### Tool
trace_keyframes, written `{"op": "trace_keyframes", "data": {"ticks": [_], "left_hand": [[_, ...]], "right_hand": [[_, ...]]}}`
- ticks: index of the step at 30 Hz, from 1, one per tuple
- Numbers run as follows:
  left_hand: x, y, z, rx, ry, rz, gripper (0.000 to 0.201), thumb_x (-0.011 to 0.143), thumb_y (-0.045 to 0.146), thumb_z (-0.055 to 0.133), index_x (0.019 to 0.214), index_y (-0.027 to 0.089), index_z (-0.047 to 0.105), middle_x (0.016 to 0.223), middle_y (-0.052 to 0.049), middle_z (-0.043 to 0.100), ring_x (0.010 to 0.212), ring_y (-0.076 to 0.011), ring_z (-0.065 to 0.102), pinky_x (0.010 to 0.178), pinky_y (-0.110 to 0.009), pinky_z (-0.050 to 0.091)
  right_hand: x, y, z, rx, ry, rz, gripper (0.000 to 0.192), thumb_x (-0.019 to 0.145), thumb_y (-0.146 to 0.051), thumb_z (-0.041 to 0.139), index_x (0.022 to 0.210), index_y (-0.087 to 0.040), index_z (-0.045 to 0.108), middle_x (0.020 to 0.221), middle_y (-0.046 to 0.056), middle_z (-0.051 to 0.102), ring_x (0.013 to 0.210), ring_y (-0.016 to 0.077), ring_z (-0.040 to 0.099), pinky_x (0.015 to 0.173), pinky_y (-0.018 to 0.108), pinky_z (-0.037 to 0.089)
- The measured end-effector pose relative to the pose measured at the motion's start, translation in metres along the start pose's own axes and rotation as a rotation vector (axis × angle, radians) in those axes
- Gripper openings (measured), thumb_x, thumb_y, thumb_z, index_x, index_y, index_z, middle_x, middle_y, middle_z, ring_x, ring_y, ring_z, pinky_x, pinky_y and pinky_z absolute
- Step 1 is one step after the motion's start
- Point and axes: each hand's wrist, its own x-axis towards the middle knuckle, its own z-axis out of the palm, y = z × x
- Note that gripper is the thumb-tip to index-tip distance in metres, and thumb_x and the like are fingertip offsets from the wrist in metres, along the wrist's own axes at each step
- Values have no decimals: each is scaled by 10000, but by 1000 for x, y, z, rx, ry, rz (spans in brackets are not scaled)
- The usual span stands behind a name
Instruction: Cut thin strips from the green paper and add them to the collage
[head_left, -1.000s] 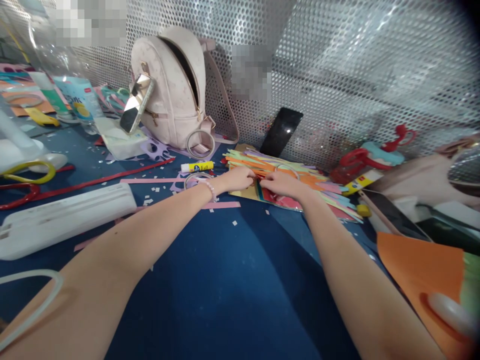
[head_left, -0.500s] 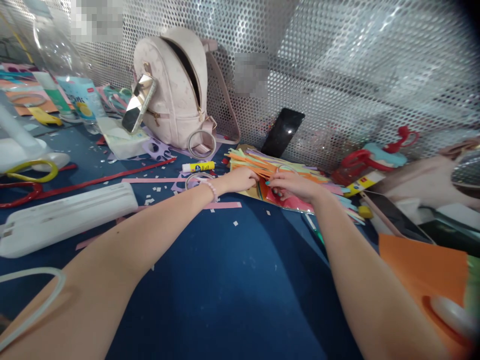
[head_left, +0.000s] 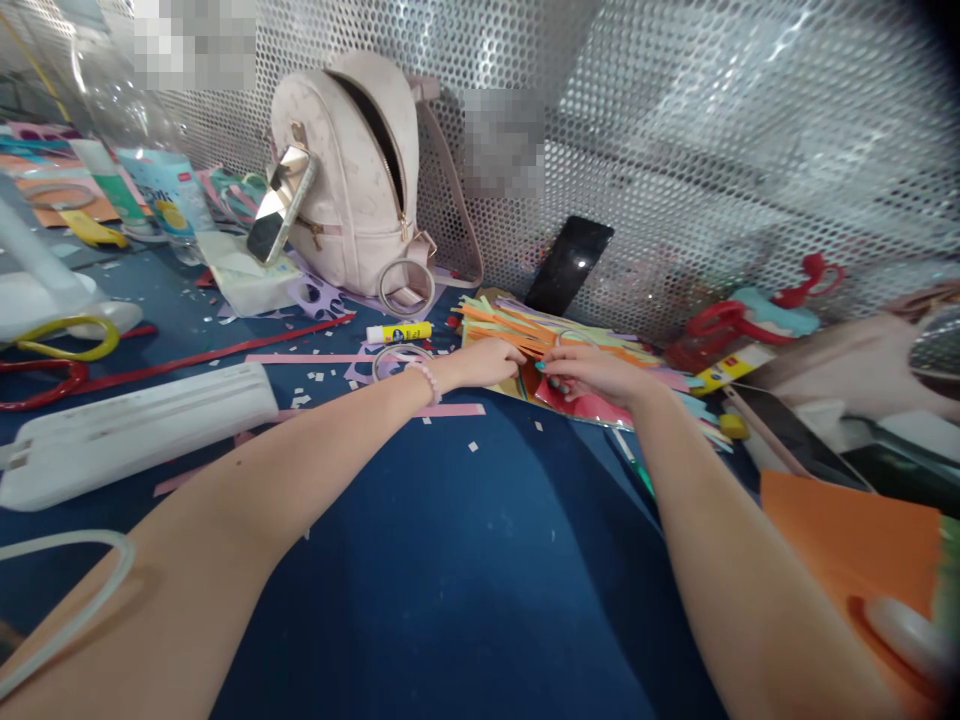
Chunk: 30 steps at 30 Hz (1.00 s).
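Both hands meet at the near edge of the paper strips (head_left: pixel 592 345) lying crosswise along the counter's far edge; left hand (head_left: pixel 486 362) and right hand (head_left: pixel 592 375) pinch the pile.

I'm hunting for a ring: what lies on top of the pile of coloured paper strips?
A thin clear ring lies on the pile of coloured paper strips; both hands cover its near edge.

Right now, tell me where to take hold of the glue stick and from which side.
Grip the glue stick across the middle of its yellow barrel, coming from above. It lies flat on the table with its long sides free, so fingers can likely close on both. The left hand is nearest.
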Motion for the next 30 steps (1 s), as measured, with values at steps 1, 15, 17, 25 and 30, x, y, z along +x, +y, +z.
{"op": "trace_keyframes", "data": {"ticks": [1, 15, 17, 25, 30], "left_hand": [[1, 0, 1, 1, -2, 0, 291, 952, 361, 584, 1141, 141, 601, 1127, -82, 616, 964, -209, 623, 835, -397, 552], [3, 1, 5, 44, -21, 9, 262, 953, 357, 585, 1068, 123, 617, 1024, -61, 636, 892, -190, 633, 799, -376, 555], [2, 1, 5, 44, -18, 20, 259, 954, 357, 584, 1058, 122, 618, 1012, -58, 637, 885, -187, 633, 796, -373, 555], [6, -4, 8, 52, 6, 13, 263, 954, 362, 582, 1057, 122, 617, 1010, -58, 636, 880, -186, 632, 792, -372, 554], [5, 0, 9, 55, 11, 7, 250, 951, 342, 591, 1072, 125, 616, 1040, -66, 636, 912, -191, 632, 815, -384, 554]], "right_hand": [[0, -1, 0, -20, 3, -2, 170, 735, -342, 615, 713, -198, 529, 656, -27, 473, 606, 113, 435, 536, 235, 364], [1, -10, 2, -292, 17, -27, 155, 752, -324, 559, 676, -189, 554, 634, -7, 545, 586, 126, 490, 522, 243, 363], [2, -10, 3, -320, 29, -29, 154, 759, -319, 541, 680, -188, 558, 629, -8, 548, 584, 127, 496, 527, 244, 366], [3, -14, 4, -412, 90, -39, 97, 759, -218, 473, 680, -191, 521, 634, -5, 559, 588, 132, 526, 549, 242, 370], [2, -18, 4, -466, 90, -40, 125, 777, -196, 483, 669, -185, 546, 628, 4, 576, 584, 134, 527, 551, 240, 367]]}}
